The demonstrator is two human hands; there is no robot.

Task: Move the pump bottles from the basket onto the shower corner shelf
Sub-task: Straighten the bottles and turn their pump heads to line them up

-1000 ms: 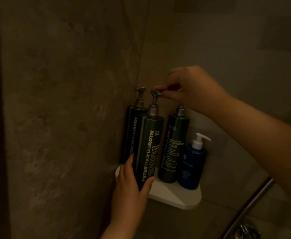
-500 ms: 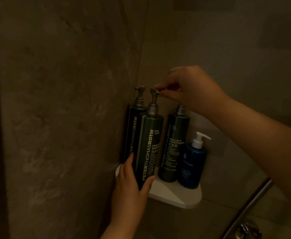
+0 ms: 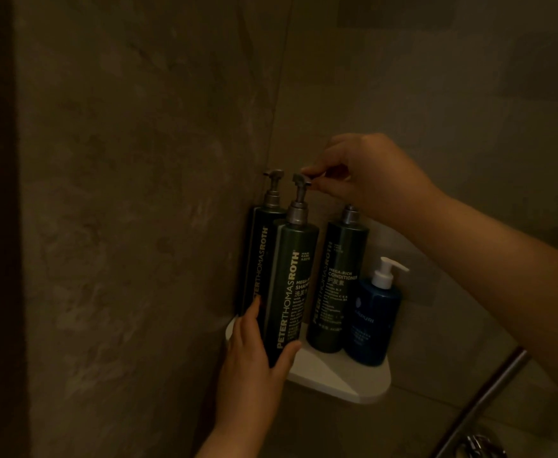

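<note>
Gripped low on its body by the left hand point(image 3: 254, 355), thumb in front, fingers curled behind: shampoo bottle point(image 3: 292, 285), a tall dark-green cylinder at the left front edge of the white corner shelf point(image 3: 347, 380) (resting or just clear, could not be told). Pinched at its grey metal pump head point(image 3: 301, 180) by the right hand point(image 3: 370, 183), wrist bent above the shelf. Lettered PETER THOMAS ROTH. Stood on the shelf: matching back bottle point(image 3: 261, 252) in the corner; conditioner bottle point(image 3: 337, 285), marked MEGA-RICH CONDITIONER, mid-shelf; shorter blue bottle point(image 3: 373, 322), white pump, at the right end.
</note>
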